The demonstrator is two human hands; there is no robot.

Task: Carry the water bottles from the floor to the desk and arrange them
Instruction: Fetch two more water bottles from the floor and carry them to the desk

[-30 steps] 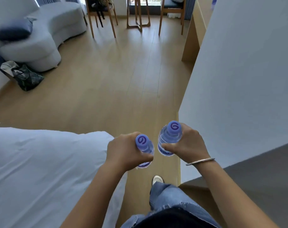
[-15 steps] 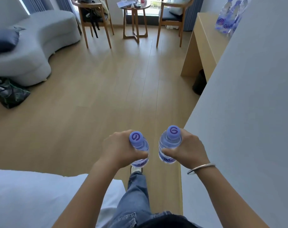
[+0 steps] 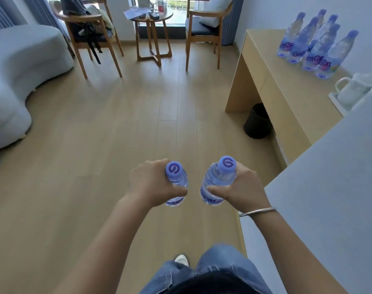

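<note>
My left hand [image 3: 153,184] grips a clear water bottle [image 3: 176,183] with a purple cap, held upright in front of me. My right hand [image 3: 241,188] grips a second water bottle [image 3: 218,183] of the same kind, a little to the right. Both are held at waist height above the wooden floor. Ahead on the right stands the light wooden desk [image 3: 265,66]. Several water bottles [image 3: 314,43] with purple caps stand grouped on its far right part, against the wall.
A white wall corner [image 3: 329,177] juts in on my right. A black bin [image 3: 257,120] sits under the desk; a white kettle [image 3: 350,91] stands on a tray there. Two wooden chairs [image 3: 91,37] and a round side table [image 3: 152,32] line the far window. A grey sofa [image 3: 17,66] fills the left.
I have walked forward with both bottles. The white bed has dropped out of view, and the desk with its bottles has come into fuller view on the right.
</note>
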